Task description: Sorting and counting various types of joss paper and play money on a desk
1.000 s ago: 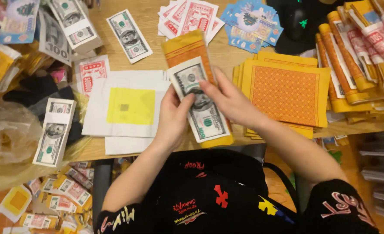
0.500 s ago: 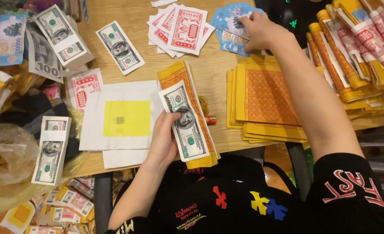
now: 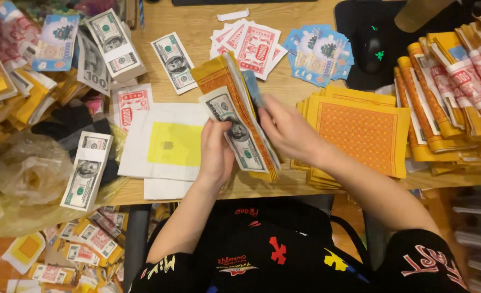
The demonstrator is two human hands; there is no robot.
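Over the bench [image 3: 197,27] edge, left hand [image 3: 216,154] grips a mixed bundle [image 3: 240,122] of yellow sheets and green notes, tilted up so right hand [image 3: 286,130] can slip a blue note [image 3: 254,87] in.

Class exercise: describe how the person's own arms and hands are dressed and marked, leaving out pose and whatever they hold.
The left hand and right hand are bare: no gloves, rings or watch show. Both forearms are uncovered. Short black sleeves bear red, white and yellow printed lettering and shapes.
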